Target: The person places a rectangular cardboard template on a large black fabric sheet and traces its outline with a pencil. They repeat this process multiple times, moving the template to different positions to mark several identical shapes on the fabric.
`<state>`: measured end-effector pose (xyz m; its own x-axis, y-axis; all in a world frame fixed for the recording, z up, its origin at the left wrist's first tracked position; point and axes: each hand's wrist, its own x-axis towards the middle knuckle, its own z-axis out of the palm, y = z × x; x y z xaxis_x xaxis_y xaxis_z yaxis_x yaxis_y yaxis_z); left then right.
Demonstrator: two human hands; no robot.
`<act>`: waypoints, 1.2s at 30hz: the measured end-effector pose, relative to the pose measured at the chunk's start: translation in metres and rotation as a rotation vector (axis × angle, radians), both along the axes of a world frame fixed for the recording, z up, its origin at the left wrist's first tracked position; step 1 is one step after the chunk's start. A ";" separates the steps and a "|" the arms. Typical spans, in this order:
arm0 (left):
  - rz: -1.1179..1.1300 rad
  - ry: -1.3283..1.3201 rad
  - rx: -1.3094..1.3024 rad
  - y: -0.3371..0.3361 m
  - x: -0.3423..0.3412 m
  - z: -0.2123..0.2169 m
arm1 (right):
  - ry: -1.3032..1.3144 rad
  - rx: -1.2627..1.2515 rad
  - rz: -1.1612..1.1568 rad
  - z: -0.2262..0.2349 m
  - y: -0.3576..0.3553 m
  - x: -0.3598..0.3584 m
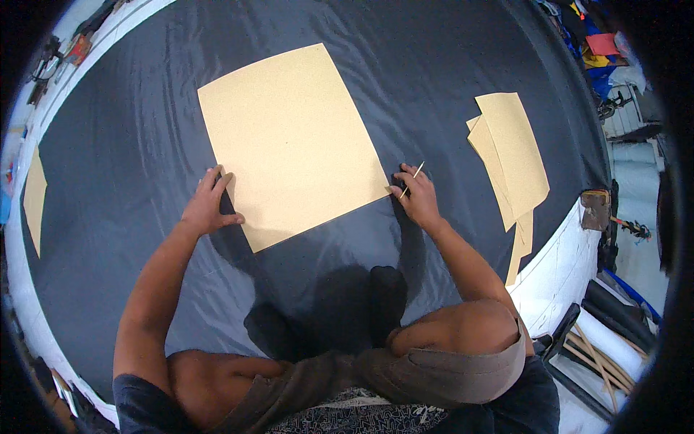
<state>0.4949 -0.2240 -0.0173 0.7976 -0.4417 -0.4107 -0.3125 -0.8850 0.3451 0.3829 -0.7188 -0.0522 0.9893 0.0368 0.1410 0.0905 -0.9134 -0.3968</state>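
Note:
A large tan card sheet (293, 148) lies at a slant on dark grey sheeting (144, 108). At the sheet's left edge is my left hand (210, 202), its fingers spread and its thumb touching the edge near the lower corner. My right hand (416, 195) is at the lower right corner, with fingertips on the card. Between its curled fingers sits a thin, pale, pencil-like stick (413, 179), tilted up to the right. Whether its tip is a pencil or pen point is too small to tell.
Several cut tan card pieces (517, 152) overlap on the right, with narrow strips below them. Another card piece (35, 202) lies at the far left. My bent knees (463, 333) rest on the sheeting. Rolls and sticks (600, 354) lie beyond its lower right edge.

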 end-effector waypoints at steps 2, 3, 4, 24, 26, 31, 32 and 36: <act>0.002 0.000 -0.014 0.001 0.000 0.000 | -0.009 -0.038 -0.012 -0.006 0.001 -0.003; 0.002 -0.001 -0.022 0.002 0.000 0.000 | -0.014 -0.056 -0.018 -0.009 0.002 -0.005; 0.005 0.003 -0.022 0.001 0.001 0.000 | 0.006 -0.026 -0.041 -0.010 0.002 -0.004; 0.000 -0.008 -0.030 0.007 0.003 -0.009 | 0.022 0.038 -0.074 -0.018 -0.002 -0.003; 0.005 -0.001 -0.050 0.006 0.003 -0.006 | 0.014 0.017 -0.093 -0.019 0.000 -0.004; 0.014 0.007 -0.038 0.003 0.002 -0.004 | -0.001 0.005 -0.087 -0.019 -0.001 -0.005; -0.003 -0.005 -0.050 0.006 0.003 -0.005 | 0.001 0.013 -0.081 -0.019 -0.002 -0.004; -0.027 -0.008 -0.045 0.005 0.004 -0.006 | 0.017 0.007 -0.090 -0.016 -0.002 -0.005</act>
<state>0.4988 -0.2186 -0.0230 0.7885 -0.4807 -0.3837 -0.3387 -0.8601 0.3815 0.3784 -0.7204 -0.0685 0.9909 -0.0532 0.1236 0.0013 -0.9146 -0.4044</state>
